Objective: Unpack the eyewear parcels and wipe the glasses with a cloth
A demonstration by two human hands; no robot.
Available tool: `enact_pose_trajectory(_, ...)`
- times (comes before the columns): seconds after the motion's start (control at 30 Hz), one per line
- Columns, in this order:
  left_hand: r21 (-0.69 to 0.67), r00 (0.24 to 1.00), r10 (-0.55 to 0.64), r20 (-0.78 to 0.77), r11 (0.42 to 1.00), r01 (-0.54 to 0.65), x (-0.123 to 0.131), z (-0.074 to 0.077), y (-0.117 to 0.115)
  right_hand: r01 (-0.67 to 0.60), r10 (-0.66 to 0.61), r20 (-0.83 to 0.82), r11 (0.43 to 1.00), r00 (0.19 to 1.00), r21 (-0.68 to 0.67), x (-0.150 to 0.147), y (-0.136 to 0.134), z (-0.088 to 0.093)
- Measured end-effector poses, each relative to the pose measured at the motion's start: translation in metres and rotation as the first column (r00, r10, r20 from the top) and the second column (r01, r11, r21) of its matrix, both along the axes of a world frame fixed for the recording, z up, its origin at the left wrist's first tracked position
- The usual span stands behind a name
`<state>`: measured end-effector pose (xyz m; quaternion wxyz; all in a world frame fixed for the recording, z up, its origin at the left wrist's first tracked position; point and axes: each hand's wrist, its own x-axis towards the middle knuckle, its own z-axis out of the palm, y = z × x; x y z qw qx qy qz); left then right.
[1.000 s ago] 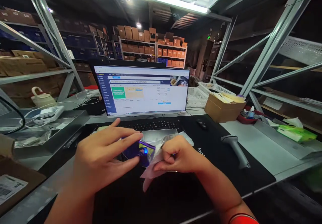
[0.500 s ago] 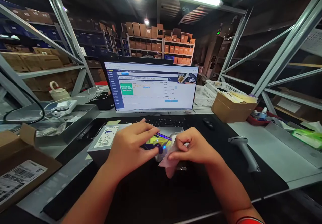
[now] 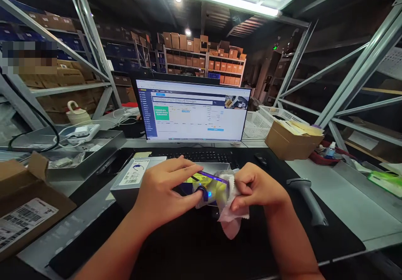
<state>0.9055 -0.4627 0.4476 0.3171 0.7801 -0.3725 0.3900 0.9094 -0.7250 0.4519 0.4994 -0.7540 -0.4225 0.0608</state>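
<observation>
My left hand (image 3: 171, 185) grips the left part of a dark blue device (image 3: 204, 193), which has a thin purple-blue strip along its upper edge and a small blue light. In my right hand (image 3: 257, 185) is a pale pinkish cloth (image 3: 230, 213), pinched between thumb and fingers at the strip's right end. Behind and below the device, yellow and clear wrapping shows inside an open grey box (image 3: 216, 167). Just left of my left hand lies a grey box lid with a white label (image 3: 135, 171).
A monitor (image 3: 191, 123) stands behind a keyboard (image 3: 201, 156). At the right are a mouse (image 3: 260, 159), a scanner (image 3: 309, 200) and a carton of papers (image 3: 285, 143). An open cardboard box (image 3: 25, 213) is at the left; metal trays (image 3: 78, 162) sit behind it.
My right hand and the cloth have moved right along the strip, uncovering more of it. The cloth hangs lower. My left hand has stayed nearly in place, and the camera view has shifted slightly.
</observation>
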Motion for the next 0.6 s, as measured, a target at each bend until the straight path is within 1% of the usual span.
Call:
enact_pose_trajectory(0.1, -0.016, 0.998, 0.037, -0.052, 0.999, -0.038, 0.003, 0.0, 0.0, 0.0, 0.002, -0.052, 0.999, 0.999, 0.034, 0.011, -0.006, -0.007)
enact_pose_trajectory(0.17, -0.048, 0.994, 0.045, -0.098, 0.998, -0.05, 0.008, 0.0, 0.003, 0.011, -0.003, -0.091, 0.997, 0.996, 0.082, 0.018, -0.01, -0.012)
enact_pose_trajectory(0.27, -0.111, 0.99, 0.047, -0.135, 0.992, -0.063, 0.015, -0.001, 0.011, 0.085, -0.06, -0.125, 0.975, 0.99, 0.207, 0.028, -0.017, -0.016)
enact_pose_trajectory(0.37, -0.142, 0.992, 0.077, -0.097, 0.986, -0.09, 0.018, -0.001, 0.016, 0.179, -0.14, -0.145, 0.935, 0.979, 0.305, 0.034, -0.02, -0.017)
enact_pose_trajectory(0.43, -0.159, 0.993, 0.103, -0.057, 0.981, -0.111, 0.018, 0.0, 0.017, 0.251, -0.186, -0.204, 0.898, 0.961, 0.363, 0.035, -0.02, -0.015)
enact_pose_trajectory(0.5, -0.173, 0.992, 0.124, -0.029, 0.977, -0.127, 0.018, 0.001, 0.016, 0.351, -0.247, -0.289, 0.845, 0.925, 0.403, 0.034, -0.02, -0.011)
enact_pose_trajectory(0.57, -0.181, 0.99, 0.139, -0.014, 0.974, -0.14, 0.018, 0.002, 0.016, 0.48, -0.361, -0.337, 0.778, 0.869, 0.405, 0.032, -0.024, -0.005)
enact_pose_trajectory(0.6, -0.183, 0.989, 0.147, -0.008, 0.972, -0.146, 0.018, 0.003, 0.016, 0.552, -0.45, -0.327, 0.741, 0.831, 0.382, 0.03, -0.028, -0.001)
